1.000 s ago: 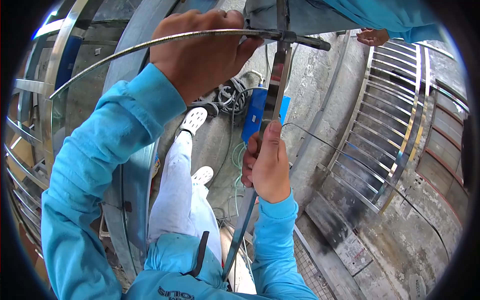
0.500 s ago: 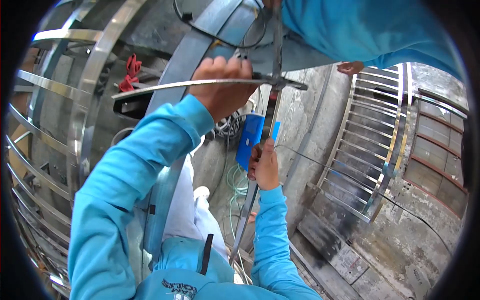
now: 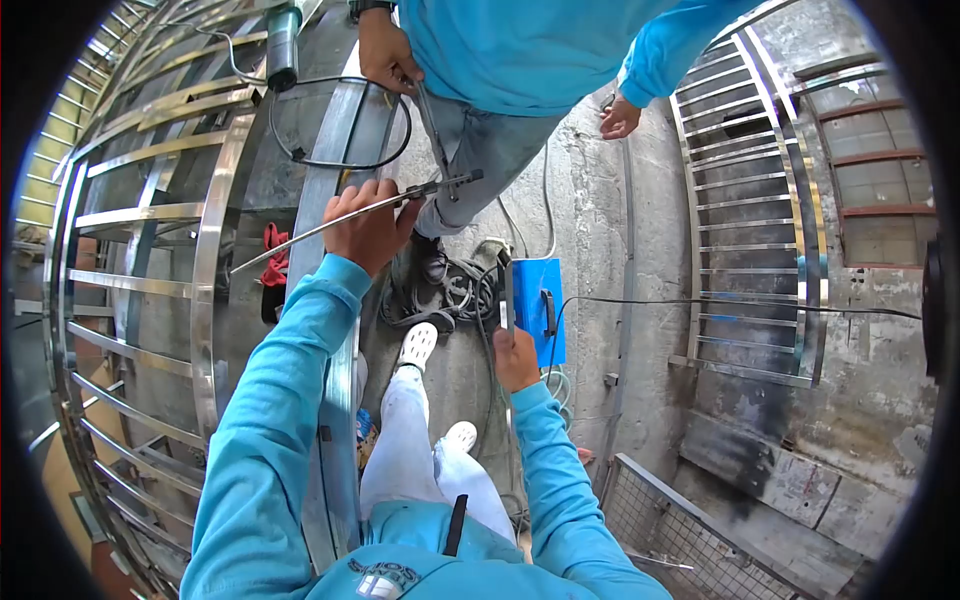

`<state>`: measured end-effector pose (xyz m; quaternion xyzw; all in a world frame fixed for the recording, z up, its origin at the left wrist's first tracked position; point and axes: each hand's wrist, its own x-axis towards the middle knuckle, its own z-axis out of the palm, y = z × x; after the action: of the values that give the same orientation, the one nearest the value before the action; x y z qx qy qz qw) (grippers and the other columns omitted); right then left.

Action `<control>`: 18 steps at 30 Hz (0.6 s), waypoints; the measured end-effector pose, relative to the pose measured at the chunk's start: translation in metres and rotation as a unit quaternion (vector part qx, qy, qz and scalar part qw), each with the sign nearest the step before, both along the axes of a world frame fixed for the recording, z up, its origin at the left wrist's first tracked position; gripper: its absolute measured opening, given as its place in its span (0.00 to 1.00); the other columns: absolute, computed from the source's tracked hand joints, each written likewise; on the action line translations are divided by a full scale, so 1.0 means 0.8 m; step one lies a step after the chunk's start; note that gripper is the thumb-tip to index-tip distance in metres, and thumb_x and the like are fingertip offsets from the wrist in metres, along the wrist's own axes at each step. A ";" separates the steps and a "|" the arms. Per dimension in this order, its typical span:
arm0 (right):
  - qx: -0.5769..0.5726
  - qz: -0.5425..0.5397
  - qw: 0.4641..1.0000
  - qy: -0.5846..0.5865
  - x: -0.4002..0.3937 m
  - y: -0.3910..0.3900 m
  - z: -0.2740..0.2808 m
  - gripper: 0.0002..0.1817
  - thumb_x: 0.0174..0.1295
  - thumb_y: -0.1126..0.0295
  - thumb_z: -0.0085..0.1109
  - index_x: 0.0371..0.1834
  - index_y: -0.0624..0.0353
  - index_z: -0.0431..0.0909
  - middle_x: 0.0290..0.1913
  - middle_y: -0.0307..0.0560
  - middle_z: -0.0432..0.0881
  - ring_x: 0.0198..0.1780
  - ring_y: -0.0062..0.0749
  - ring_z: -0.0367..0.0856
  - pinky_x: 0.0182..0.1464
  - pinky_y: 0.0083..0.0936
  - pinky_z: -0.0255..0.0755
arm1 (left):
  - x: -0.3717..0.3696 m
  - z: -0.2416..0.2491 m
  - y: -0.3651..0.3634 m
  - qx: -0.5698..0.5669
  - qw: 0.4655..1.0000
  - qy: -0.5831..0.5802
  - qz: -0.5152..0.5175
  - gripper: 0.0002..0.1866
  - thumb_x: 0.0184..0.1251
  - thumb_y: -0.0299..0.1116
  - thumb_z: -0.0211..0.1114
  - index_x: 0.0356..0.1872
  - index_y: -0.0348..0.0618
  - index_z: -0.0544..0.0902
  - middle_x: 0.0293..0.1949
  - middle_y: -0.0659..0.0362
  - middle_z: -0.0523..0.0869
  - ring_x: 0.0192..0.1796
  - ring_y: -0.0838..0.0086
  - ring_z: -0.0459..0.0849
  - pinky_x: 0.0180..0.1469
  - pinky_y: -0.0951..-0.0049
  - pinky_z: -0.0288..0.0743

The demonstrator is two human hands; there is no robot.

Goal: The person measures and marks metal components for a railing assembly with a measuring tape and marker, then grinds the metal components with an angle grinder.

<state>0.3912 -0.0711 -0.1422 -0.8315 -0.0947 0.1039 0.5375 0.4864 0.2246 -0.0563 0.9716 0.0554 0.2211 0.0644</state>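
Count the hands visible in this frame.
4: left hand gripping the curved rod; right hand on the flat strip; the co-worker's two hands at the top.

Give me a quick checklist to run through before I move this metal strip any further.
1. Left hand wrapped around the thin rod: ok.
2. Right hand gripping the metal strip: ok.
3. Rod tip meets the other person's tool: ok.
4. Other person's hand away from the joint: ok.
5. Cables clear of feet: not ok.
6. Strip's lower end free: cannot tell.
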 end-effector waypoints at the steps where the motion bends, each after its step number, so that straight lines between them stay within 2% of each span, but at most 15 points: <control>1: 0.000 0.010 0.999 0.031 -0.004 0.002 0.021 0.31 0.74 0.42 0.50 0.28 0.63 0.73 0.18 0.50 0.67 0.22 0.36 0.68 0.27 0.39 0.61 | -0.001 0.004 -0.001 0.004 1.000 -0.002 -0.001 0.19 0.61 0.54 0.71 0.27 0.49 0.80 0.26 0.62 0.82 0.30 0.65 0.82 0.33 0.62 0.70; 5: -0.025 -0.008 0.994 0.110 -0.026 0.007 0.038 0.26 0.71 0.48 0.60 0.27 0.62 0.75 0.17 0.44 0.69 0.24 0.23 0.65 0.27 0.33 0.62 | -0.001 0.006 0.000 0.001 1.000 -0.017 -0.003 0.19 0.58 0.53 0.72 0.28 0.50 0.79 0.28 0.63 0.80 0.32 0.65 0.80 0.34 0.61 0.68; 6: -0.016 -0.018 0.993 0.114 -0.030 0.011 0.045 0.24 0.71 0.51 0.60 0.25 0.61 0.75 0.17 0.41 0.68 0.23 0.22 0.63 0.26 0.31 0.61 | -0.001 0.007 0.001 -0.003 1.000 -0.017 -0.006 0.19 0.57 0.53 0.73 0.28 0.50 0.79 0.28 0.63 0.80 0.32 0.65 0.80 0.34 0.61 0.68; 9: 0.002 0.003 0.992 0.124 -0.042 0.012 0.061 0.20 0.71 0.57 0.61 0.25 0.59 0.76 0.17 0.40 0.68 0.23 0.20 0.63 0.26 0.30 0.60 | 0.000 0.005 0.002 -0.029 0.999 -0.021 -0.004 0.16 0.55 0.50 0.73 0.29 0.51 0.79 0.28 0.62 0.78 0.31 0.65 0.78 0.33 0.60 0.66; 12: 0.021 -0.016 0.984 0.174 -0.039 0.030 0.111 0.18 0.70 0.61 0.62 0.24 0.59 0.75 0.17 0.41 0.67 0.22 0.22 0.64 0.25 0.31 0.60 | -0.005 0.012 0.006 -0.074 0.997 -0.005 -0.020 0.15 0.56 0.47 0.71 0.34 0.50 0.80 0.30 0.63 0.78 0.34 0.67 0.78 0.36 0.61 0.66; 16: 0.038 -0.015 0.998 0.053 -0.023 0.061 0.168 0.21 0.69 0.64 0.62 0.20 0.59 0.69 0.15 0.40 0.65 0.19 0.25 0.62 0.23 0.32 0.57 | -0.008 0.020 0.015 -0.093 0.995 0.004 -0.044 0.19 0.56 0.45 0.71 0.46 0.48 0.81 0.33 0.62 0.79 0.36 0.67 0.78 0.41 0.63 0.67; 18: 0.023 0.041 0.998 0.046 -0.005 0.071 0.202 0.21 0.70 0.62 0.60 0.19 0.60 0.69 0.15 0.40 0.65 0.19 0.25 0.62 0.23 0.31 0.56 | -0.011 0.024 0.018 -0.100 0.993 0.004 -0.056 0.22 0.55 0.44 0.71 0.49 0.46 0.81 0.34 0.61 0.80 0.38 0.67 0.79 0.43 0.63 0.67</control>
<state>0.3872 -0.0143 0.0193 -0.8085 -0.1065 0.1620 0.5556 0.4775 0.2391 -0.0374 0.9627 0.0225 0.2066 0.1732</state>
